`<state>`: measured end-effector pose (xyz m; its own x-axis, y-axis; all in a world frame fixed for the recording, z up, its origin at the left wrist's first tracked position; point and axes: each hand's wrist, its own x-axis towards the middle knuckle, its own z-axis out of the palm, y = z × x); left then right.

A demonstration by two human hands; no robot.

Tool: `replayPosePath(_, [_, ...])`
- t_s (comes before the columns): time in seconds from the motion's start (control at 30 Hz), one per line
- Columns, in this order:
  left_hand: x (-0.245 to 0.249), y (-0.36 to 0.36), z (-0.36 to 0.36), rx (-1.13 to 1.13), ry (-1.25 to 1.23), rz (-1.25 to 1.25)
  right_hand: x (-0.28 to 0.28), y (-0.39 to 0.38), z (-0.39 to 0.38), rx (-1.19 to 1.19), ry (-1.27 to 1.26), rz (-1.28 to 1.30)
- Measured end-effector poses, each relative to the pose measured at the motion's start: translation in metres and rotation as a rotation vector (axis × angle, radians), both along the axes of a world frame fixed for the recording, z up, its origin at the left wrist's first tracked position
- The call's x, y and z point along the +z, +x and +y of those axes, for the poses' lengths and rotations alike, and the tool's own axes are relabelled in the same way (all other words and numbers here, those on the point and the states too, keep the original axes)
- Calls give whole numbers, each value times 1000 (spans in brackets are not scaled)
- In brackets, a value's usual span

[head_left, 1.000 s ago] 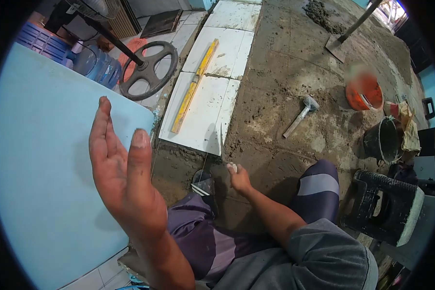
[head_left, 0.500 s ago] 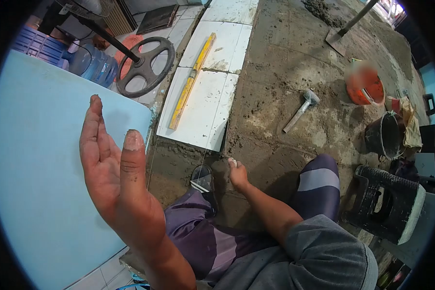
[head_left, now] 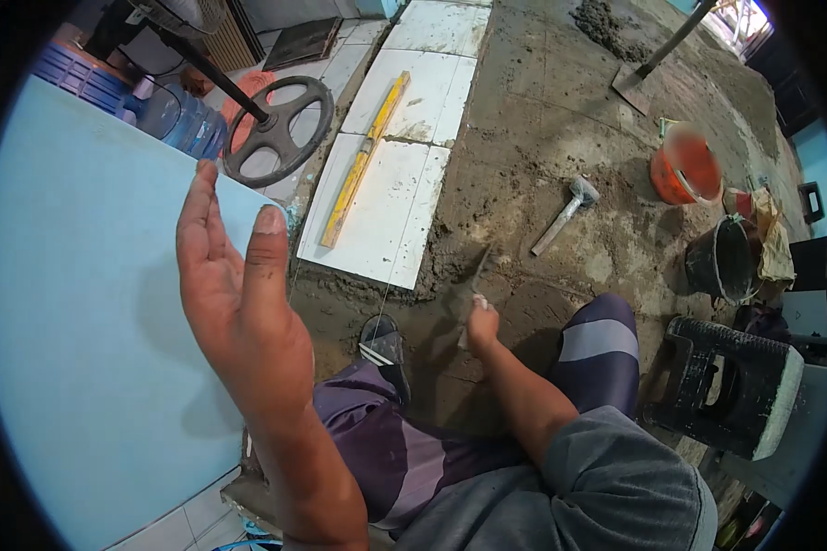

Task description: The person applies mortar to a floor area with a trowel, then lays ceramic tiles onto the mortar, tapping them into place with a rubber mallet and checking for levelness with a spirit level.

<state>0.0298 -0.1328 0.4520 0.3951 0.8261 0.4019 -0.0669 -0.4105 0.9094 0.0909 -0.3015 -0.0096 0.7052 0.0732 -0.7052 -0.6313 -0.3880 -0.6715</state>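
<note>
My left hand (head_left: 253, 285) is raised before the light-blue panel, its fingers stretched out and holding nothing. Lower down, my right hand (head_left: 483, 323) is wrapped round the handle of a trowel (head_left: 483, 268). The narrow, mortar-coloured blade points away from me, above wet grey mortar (head_left: 450, 308) and to the right of the tile edge. White floor tiles (head_left: 409, 197) run away from me in a row, and a yellow spirit level (head_left: 366, 161) lies lengthwise on them. A mallet (head_left: 568, 216) with a pale handle rests on the rough floor to the right.
An orange bucket (head_left: 680, 179) and a black bucket (head_left: 728, 262) stand at right, near a black stool (head_left: 726, 386). Behind them a hoe (head_left: 636, 84) touches the floor. A fan base (head_left: 280, 129) stands left of the tiles. The blue panel (head_left: 101, 275) borders my left side.
My right hand has swung right, away from the tile edge, and the trowel blade now shows. My left hand has shifted slightly right in view, still spread.
</note>
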Motion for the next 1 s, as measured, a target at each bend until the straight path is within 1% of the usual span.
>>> replayPosePath(0.03, [2, 2, -2, 2, -26, -23, -4, 2, -2, -56, -11, -73])
replayPosePath(0.07, [4, 4, -3, -6, -18, -28, -9, 1, -5, 35, -14, -93])
replayPosePath(0.13, [6, 7, -5, -28, -7, -30, 6, -7, -7, 213, -23, -124])
replayPosePath(0.17, [6, 10, -5, -36, -9, -42, -2, -11, -1, 300, -37, -92])
replayPosePath(0.27, [2, 16, -6, -59, -5, -49, 8, -29, 9, 343, 47, -22])
replayPosePath(0.3, [1, 18, -5, -63, 4, -40, -30, -39, 8, 356, 28, -139])
replayPosePath(0.4, [0, 23, -6, -79, -3, -29, -15, -27, -5, 328, 16, 33])
replayPosePath(0.43, [0, 24, -7, -85, -8, -30, -5, -20, -7, 236, 3, 59])
replayPosePath(0.53, [-6, 22, -8, -72, 22, 15, 21, -4, -6, -67, -3, -40])
replayPosePath(0.57, [-6, 22, -8, -70, 17, 16, 2, 0, -13, 47, -13, -150])
replayPosePath(0.67, [-7, 20, -5, -45, 29, 37, 0, 3, -6, 273, 16, -173])
replayPosePath(0.77, [-6, 15, -2, 10, 60, 73, -25, 13, 4, 129, -59, 2])
replayPosePath(0.83, [-7, 12, -6, 57, 60, 60, -12, 27, 11, 22, -114, -75])
replayPosePath(0.87, [-4, 9, -9, 44, 60, 61, -1, 32, 10, -28, -147, -109])
replayPosePath(0.9, [1, 6, -12, 34, 60, 60, 26, 41, 11, 37, -139, -146])
replayPosePath(1.0, [2, -5, -19, 74, 98, 0, 33, 74, 28, 153, -54, -237])
